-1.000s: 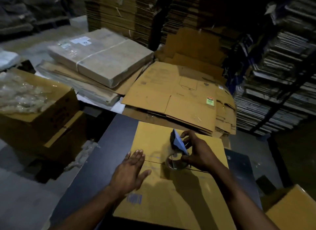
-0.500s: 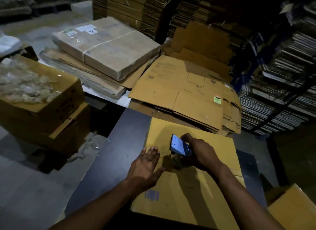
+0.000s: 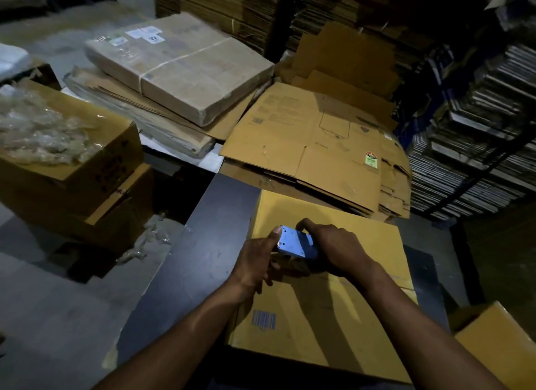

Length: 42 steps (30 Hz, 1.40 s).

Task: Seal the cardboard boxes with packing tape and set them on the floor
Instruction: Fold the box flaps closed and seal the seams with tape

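Since half a second ago, the left hand (image 3: pixel 256 263) is no longer lying flat on the cardboard box (image 3: pixel 324 302); it is now lifted against the tape dispenser (image 3: pixel 295 244), its thumb reaching up to the serrated left edge of the blue plate. How the rest of its fingers are lying underneath is hidden, so whether they are closing on anything cannot be told. The right hand (image 3: pixel 336 250) is gripping the dispenser from the right side, fingers curled over its far edge, and is holding it low over the middle of the box top.

Seen from the head camera, the yellow-brown box is sitting closed on a dark table (image 3: pixel 185 268), with a barcode (image 3: pixel 264 320) printed near its front left corner. A seam line is running across the lid to the right of the hands. Beyond the table, a pile of flattened cartons (image 3: pixel 313 149) is lying with a small green sticker (image 3: pixel 371 160) on the top sheet. Farther left, a wrapped bundle (image 3: pixel 179 67) tied with a pale strap is resting on more flat cardboard. At the left edge an open carton (image 3: pixel 87 169) is holding crumpled clear plastic (image 3: pixel 37 131). Another yellow box (image 3: pixel 499 346) is showing at the lower right, and stacked cardboard (image 3: pixel 478 128) is filling the dim background.
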### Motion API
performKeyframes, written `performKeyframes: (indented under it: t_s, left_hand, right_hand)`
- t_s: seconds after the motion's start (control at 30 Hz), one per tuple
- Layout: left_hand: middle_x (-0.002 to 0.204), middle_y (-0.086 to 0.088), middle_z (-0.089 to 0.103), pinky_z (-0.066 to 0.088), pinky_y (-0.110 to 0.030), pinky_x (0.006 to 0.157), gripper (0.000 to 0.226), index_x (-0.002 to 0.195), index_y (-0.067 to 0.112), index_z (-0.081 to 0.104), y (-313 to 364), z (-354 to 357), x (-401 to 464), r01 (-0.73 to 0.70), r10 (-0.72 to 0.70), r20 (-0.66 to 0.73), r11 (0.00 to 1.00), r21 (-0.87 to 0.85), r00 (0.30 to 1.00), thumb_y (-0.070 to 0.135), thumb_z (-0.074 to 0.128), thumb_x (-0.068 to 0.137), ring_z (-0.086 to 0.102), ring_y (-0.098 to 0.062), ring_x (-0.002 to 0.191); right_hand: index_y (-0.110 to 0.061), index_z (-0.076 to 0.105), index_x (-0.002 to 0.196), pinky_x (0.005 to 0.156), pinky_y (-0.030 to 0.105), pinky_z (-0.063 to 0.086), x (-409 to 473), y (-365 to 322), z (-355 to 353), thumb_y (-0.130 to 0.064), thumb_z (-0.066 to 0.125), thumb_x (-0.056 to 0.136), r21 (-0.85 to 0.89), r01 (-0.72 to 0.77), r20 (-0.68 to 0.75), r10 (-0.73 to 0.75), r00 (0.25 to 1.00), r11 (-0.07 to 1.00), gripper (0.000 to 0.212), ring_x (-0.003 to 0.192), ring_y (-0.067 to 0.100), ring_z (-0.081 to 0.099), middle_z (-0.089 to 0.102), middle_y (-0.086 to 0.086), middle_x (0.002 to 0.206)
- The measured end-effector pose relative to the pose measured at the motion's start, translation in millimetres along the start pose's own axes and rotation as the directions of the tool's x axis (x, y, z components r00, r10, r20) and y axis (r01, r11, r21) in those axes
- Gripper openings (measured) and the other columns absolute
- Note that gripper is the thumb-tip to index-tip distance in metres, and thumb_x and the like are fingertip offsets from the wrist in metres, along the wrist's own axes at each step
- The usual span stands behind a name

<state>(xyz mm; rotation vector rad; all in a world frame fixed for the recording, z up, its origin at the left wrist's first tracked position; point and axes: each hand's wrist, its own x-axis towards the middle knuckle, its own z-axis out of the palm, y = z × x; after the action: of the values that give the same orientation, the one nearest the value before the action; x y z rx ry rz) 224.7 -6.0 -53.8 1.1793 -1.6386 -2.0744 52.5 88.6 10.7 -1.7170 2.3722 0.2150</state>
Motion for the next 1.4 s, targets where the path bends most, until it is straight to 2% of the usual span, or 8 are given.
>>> performKeyframes:
  t_s: [0.1,0.23,0.37,0.53,0.7,0.83,1.0,1.4]
  left_hand:
    - [0.085,-0.013,0.078,0.045,-0.029,0.047,0.065,0.110,0.028,0.072,-4,-4,0,0.031,-0.030,0.005,0.998,-0.063,1.000,0.082,0.047,0.085,0.067,-0.031,0.060]
    - [0.096,-0.013,0.075,0.039,-0.031,0.057,0.051,0.104,0.022,0.083,-10,-8,3,0.182,-0.133,0.145,0.895,-0.408,0.980,0.066,0.061,0.092,0.057,-0.026,0.069]
    - [0.088,-0.016,0.073,0.037,-0.030,0.058,0.047,0.102,0.019,0.083,-9,-2,7,0.235,-0.203,0.119,0.860,-0.453,0.972,0.062,0.068,0.090,0.053,-0.024,0.067]
    - [0.056,0.000,0.063,0.032,-0.021,0.041,0.028,0.107,0.010,0.078,-1,4,7,0.155,-0.190,-0.057,0.912,-0.379,0.980,0.035,0.065,0.102,0.045,-0.014,0.043]
    - [0.052,0.007,0.062,0.040,-0.023,0.046,0.025,0.081,0.014,0.080,-17,-6,14,-0.047,0.017,-0.269,0.993,-0.106,0.963,0.027,0.070,0.099,0.052,-0.012,0.047]
    - [0.063,0.001,0.072,0.044,-0.025,0.055,0.028,0.070,0.017,0.077,-34,-47,25,0.012,-0.049,-0.411,0.996,-0.092,0.910,0.025,0.074,0.096,0.056,-0.015,0.054]
    - [0.067,-0.001,0.071,0.034,-0.020,0.042,0.027,0.078,0.007,0.077,-52,-73,30,0.080,-0.101,-0.326,0.994,-0.075,0.940,0.024,0.071,0.099,0.044,-0.007,0.042]
    - [0.066,-0.001,0.073,0.056,-0.035,0.068,0.037,0.064,0.014,0.075,-67,-64,46,0.056,-0.030,-0.490,0.998,0.038,0.871,0.032,0.073,0.096,0.071,-0.025,0.071]
  right_hand:
    - [-0.037,0.040,0.138,0.057,0.031,0.036,-1,0,2,-0.044,0.078,0.080,0.015,0.039,-0.015,-0.038,0.999,0.999,0.070,0.090,0.019,0.056,0.064,-0.006,0.120]
    - [-0.041,0.042,0.137,0.054,0.024,0.039,-3,8,1,-0.059,0.077,0.079,0.148,0.077,-0.059,-0.069,0.996,0.986,0.070,0.093,0.017,0.061,0.065,-0.009,0.120]
    - [-0.046,0.042,0.134,0.060,0.026,0.048,-6,10,-1,-0.073,0.068,0.071,0.302,0.072,-0.040,-0.063,0.997,0.951,0.073,0.091,0.015,0.062,0.066,-0.011,0.119]
    - [-0.048,0.043,0.134,0.068,0.031,0.055,-7,11,-6,-0.055,0.080,0.078,0.374,0.062,-0.011,-0.063,0.998,0.925,0.068,0.093,0.012,0.062,0.065,-0.013,0.121]
    - [-0.060,0.019,0.152,0.068,0.039,0.051,-11,11,-8,-0.051,0.074,0.086,0.180,0.151,0.031,-0.160,0.987,0.972,0.086,0.090,0.013,0.053,0.054,-0.013,0.117]
    - [-0.068,0.005,0.150,0.064,0.028,0.039,-22,34,-20,-0.046,0.067,0.093,-0.034,0.149,0.131,-0.143,0.981,0.988,0.087,0.089,0.011,0.046,0.047,-0.012,0.111]
    - [-0.070,0.010,0.146,0.072,0.033,0.052,-31,43,-12,-0.045,0.068,0.091,-0.030,0.112,0.225,-0.103,0.969,0.993,0.084,0.097,0.012,0.053,0.050,-0.013,0.116]
    - [-0.059,0.027,0.151,0.074,0.035,0.052,-12,25,-3,-0.050,0.070,0.086,-0.113,0.071,0.239,-0.042,0.970,0.991,0.078,0.102,0.017,0.059,0.054,-0.008,0.114]
